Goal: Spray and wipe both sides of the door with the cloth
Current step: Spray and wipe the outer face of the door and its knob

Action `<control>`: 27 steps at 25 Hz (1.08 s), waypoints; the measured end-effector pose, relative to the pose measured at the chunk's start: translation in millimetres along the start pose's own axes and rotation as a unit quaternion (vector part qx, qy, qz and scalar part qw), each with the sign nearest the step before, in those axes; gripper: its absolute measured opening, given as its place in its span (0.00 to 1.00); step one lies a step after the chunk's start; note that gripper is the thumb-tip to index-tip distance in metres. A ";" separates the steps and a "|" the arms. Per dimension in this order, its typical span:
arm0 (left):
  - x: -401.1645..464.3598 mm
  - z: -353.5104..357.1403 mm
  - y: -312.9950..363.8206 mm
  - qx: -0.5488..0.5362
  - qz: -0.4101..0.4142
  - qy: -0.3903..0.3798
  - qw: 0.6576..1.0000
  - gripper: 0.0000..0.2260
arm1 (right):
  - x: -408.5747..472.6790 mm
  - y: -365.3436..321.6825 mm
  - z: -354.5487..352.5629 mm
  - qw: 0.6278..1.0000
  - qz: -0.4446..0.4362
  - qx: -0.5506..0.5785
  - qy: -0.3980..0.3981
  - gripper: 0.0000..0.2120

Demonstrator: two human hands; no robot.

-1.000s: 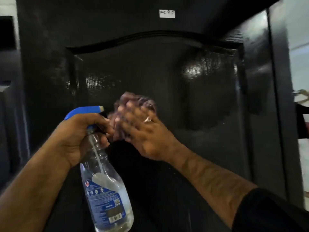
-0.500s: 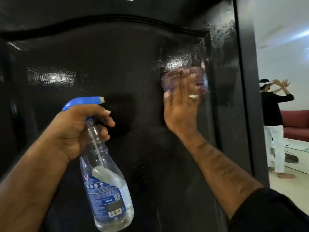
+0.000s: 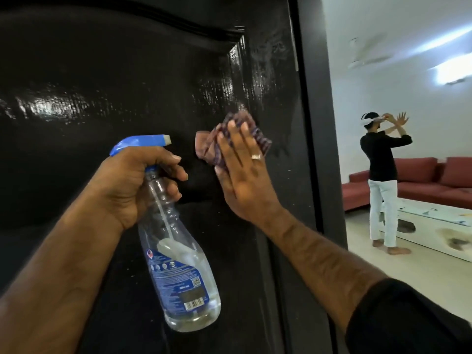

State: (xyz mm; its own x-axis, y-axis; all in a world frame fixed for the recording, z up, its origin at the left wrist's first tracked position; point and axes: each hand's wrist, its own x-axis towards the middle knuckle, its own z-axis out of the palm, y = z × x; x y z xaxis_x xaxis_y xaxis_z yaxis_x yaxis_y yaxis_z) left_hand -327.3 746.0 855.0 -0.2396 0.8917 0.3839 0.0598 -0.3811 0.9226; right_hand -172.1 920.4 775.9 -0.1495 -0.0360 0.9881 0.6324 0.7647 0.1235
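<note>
Left hand (image 3: 132, 185) grips bottle (image 3: 178, 261) | right hand (image 3: 242, 175) flat (seemingly pressing) cloth (image 3: 258, 134) on door (image 3: 102, 72)

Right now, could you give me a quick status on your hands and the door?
Left hand grips spray bottle. Right hand presses cloth flat on door. Nothing in the way.

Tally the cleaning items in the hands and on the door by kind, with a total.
Clear plastic spray bottle with blue trigger head: 1
Purple patterned cloth: 1
Glossy black door: 1
Hands: 2, left hand and right hand
Total: 5
</note>
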 end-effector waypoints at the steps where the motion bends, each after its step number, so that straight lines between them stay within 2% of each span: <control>1: 0.1 10.2 -2.7 -0.005 0.000 -0.002 1.000 0.02 | -17.3 7.6 -7.4 0.999 -0.047 -0.013 -0.024 0.28; 3: 0.2 26.6 -10.0 -0.009 -0.005 -0.011 1.000 0.02 | -38.0 43.3 -31.1 0.986 -0.141 -0.068 -0.058 0.28; 4: -0.5 35.0 -13.6 -0.007 -0.006 -0.011 1.000 0.02 | -36.5 67.7 -40.6 0.985 -0.141 -0.091 -0.046 0.29; 5: -1.0 42.3 -16.9 -0.001 -0.007 -0.011 1.000 0.02 | -28.3 89.1 -45.5 0.990 -0.100 -0.100 -0.022 0.29; 8: 3.4 67.9 -26.4 0.001 -0.014 -0.011 1.000 0.02 | 15.5 113.4 -45.4 0.987 0.139 -0.055 0.053 0.31; 9: 5.1 76.6 -28.6 -0.002 -0.018 -0.012 1.000 0.02 | 20.6 105.0 -40.6 0.985 0.161 -0.039 0.055 0.32; 10: 7.6 86.7 -31.3 -0.005 -0.021 -0.013 1.000 0.02 | 14.7 99.3 -36.0 0.991 0.122 -0.028 0.045 0.32; 12: 9.2 104.0 -36.4 -0.014 -0.024 -0.012 1.000 0.01 | -24.8 92.7 -35.1 0.997 -0.071 -0.016 -0.031 0.29; 14: 5.9 112.9 -42.3 -0.021 -0.024 -0.017 0.999 0.02 | -64.6 108.7 -51.0 0.970 -0.213 -0.034 -0.111 0.27; 15: 3.5 114.0 -44.8 -0.016 -0.026 -0.022 0.999 0.01 | -72.5 123.7 -59.4 0.963 -0.236 -0.049 -0.120 0.27; 16: 1.8 113.1 -46.6 -0.008 -0.027 -0.025 0.999 0.03 | -70.4 138.0 -63.7 0.968 -0.220 -0.051 -0.105 0.27; 18: 1.5 109.4 -49.7 0.001 -0.036 -0.021 0.999 0.06 | -49.9 148.2 -60.0 0.994 -0.097 -0.029 -0.041 0.27; 20: 4.6 107.7 -52.8 0.000 -0.041 -0.012 0.999 0.06 | -20.0 123.4 -46.6 0.999 0.038 -0.011 0.029 0.27; 21: 5.5 108.2 -54.7 0.001 -0.042 -0.005 0.999 0.05 | -12.5 107.3 -39.8 0.997 0.063 0.006 0.042 0.28; 22: 5.9 109.0 -56.3 0.001 -0.040 0.002 0.999 0.03 | -15.9 96.7 -34.1 0.998 0.040 0.021 0.033 0.28; 24: 6.2 110.4 -60.4 0.003 -0.039 0.013 0.999 0.04 | -53.2 89.5 -34.7 0.996 -0.076 0.029 -0.044 0.27; 26: 6.0 105.6 -62.7 -0.001 -0.043 0.013 0.999 0.05 | -94.7 109.2 -50.3 0.976 -0.188 0.006 -0.108 0.27; 27: 6.0 102.2 -63.5 -0.003 -0.046 0.010 0.999 0.04 | -105.7 123.1 -57.0 0.972 -0.205 -0.005 -0.113 0.28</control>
State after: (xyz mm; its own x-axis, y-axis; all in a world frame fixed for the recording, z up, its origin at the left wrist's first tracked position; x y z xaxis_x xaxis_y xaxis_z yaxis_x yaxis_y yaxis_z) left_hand -233.5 800.5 802.7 -0.2639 0.9179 0.2963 0.0301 -0.2992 0.9537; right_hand -35.1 981.8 691.9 -0.5535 -0.1932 0.8101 0.4908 0.7102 0.5046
